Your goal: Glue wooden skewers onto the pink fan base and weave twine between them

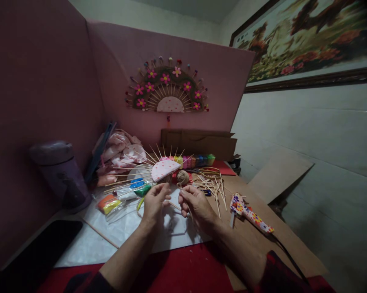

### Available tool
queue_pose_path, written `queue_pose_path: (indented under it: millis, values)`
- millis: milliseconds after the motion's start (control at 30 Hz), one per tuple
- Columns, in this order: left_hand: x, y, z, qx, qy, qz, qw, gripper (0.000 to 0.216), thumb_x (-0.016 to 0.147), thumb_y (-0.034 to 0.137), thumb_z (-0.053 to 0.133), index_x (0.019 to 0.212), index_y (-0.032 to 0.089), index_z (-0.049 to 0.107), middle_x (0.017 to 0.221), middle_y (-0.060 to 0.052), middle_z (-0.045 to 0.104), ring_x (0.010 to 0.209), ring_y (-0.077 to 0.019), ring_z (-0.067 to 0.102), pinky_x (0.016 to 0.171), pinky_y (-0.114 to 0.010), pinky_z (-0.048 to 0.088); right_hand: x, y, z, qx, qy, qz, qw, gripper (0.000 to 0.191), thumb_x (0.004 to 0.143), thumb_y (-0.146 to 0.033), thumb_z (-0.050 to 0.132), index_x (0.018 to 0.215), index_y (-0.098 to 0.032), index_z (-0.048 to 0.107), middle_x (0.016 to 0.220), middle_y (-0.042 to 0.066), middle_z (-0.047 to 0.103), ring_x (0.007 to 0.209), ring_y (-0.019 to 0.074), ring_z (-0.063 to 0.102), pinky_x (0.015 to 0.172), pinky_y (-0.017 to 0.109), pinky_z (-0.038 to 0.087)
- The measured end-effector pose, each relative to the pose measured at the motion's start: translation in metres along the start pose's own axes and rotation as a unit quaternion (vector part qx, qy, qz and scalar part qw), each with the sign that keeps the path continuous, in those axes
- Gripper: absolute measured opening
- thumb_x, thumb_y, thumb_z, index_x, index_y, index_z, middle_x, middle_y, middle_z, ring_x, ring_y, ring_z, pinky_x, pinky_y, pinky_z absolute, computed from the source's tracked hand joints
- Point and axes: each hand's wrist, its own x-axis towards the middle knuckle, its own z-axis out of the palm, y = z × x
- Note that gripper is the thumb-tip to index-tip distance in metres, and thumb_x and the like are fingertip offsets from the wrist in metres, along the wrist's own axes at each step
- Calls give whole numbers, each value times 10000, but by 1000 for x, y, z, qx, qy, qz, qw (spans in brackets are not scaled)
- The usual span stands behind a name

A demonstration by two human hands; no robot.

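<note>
In the head view my right hand (196, 202) has thumb and forefinger pinched on a piece of twine (179, 185), which makes a small loop above the fingertips. Facing it, my left hand (156, 203) has its fingers curled together; what they hold, if anything, is hidden. Just behind both hands stands a pale half-round fan piece with pink dots (165, 169), thin wooden sticks radiating from its curved edge. A ball of twine (182, 177) sits to the right of this piece. One thin stick (174, 206) shows between my hands.
Loose wooden sticks (215, 183) lie at right, near a flower-patterned glue gun (250, 213) with a cord. Bagged coloured clay (110, 203), a purple tumbler (61, 175) and a dark phone-like slab (45, 248) stand left. A finished flowered fan (168, 87) hangs on the pink board.
</note>
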Motion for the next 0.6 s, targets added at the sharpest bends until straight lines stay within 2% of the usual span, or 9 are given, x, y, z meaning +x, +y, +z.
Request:
queue_pose_path:
  millis: [100,167,267,400,500,600]
  values:
    - [3,6,-3,-49,64,-23,996,376,572,316,827,776,131,571,703,-21,639,537,-83,580,487,-184,437,1,-3,0,-15,30,1,999,262,714,-360,689,677,-180,502,558,-62,556,352,31,357,317,164,359]
    - [3,9,-4,-40,70,-30,996,342,605,318,807,754,128,564,664,-21,631,503,-81,567,453,-177,417,1,-3,-1,-32,36,4,999,260,715,-372,677,672,-179,508,543,-60,556,341,31,347,309,166,344]
    - [0,10,-1,19,9,-44,999,373,595,387,803,728,110,592,595,-20,614,447,-70,508,392,-166,343,3,-5,-3,-69,44,-19,996,265,701,-397,682,684,-173,543,556,-49,560,380,46,398,331,171,355]
    - [-7,6,4,71,-120,-37,989,422,577,427,806,803,97,670,722,-36,648,539,-65,512,440,-162,366,3,-8,-4,-119,56,-71,989,239,696,-372,690,658,-153,603,554,-43,516,473,62,435,406,172,367]
    - [-9,4,6,88,-145,5,986,400,595,423,794,835,118,697,722,-17,625,573,-74,496,452,-170,372,3,-9,-4,-151,48,-80,984,247,710,-380,678,643,-151,616,530,-48,490,451,61,393,410,192,322]
    - [-9,5,6,96,-140,37,985,340,595,398,793,765,121,697,659,-4,596,571,-82,486,457,-176,371,1,-9,-3,-191,24,-83,978,250,727,-381,654,617,-162,607,502,-49,470,438,72,385,422,214,308]
